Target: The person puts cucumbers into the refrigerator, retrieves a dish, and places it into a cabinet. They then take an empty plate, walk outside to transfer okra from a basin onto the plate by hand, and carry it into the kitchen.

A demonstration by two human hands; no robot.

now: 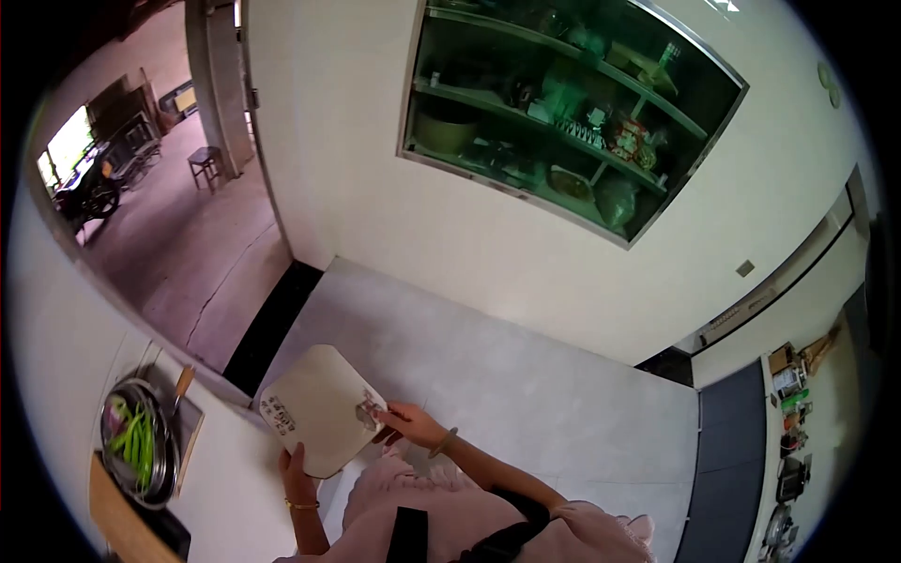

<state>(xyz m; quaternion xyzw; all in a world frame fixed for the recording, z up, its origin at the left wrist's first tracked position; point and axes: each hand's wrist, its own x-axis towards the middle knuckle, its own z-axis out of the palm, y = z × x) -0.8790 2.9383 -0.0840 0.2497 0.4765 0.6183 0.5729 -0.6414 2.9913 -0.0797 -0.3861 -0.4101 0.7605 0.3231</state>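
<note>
A cream, eight-sided plate with dark printed characters and a small flower pattern is held in front of my body, its face turned up. My right hand grips the plate's right edge, thumb on top beside the flower pattern. At the lower left edge my left hand grips it too, with the fingers beneath mostly hidden. To the left, on the white counter, a round metal basin holds long green peppers and something purplish.
A wooden-handled tool lies behind the basin, and a wooden board is at its near side. Ahead is a glass-fronted wall cabinet. A doorway with a black threshold opens on the left. Grey cabinets line the right.
</note>
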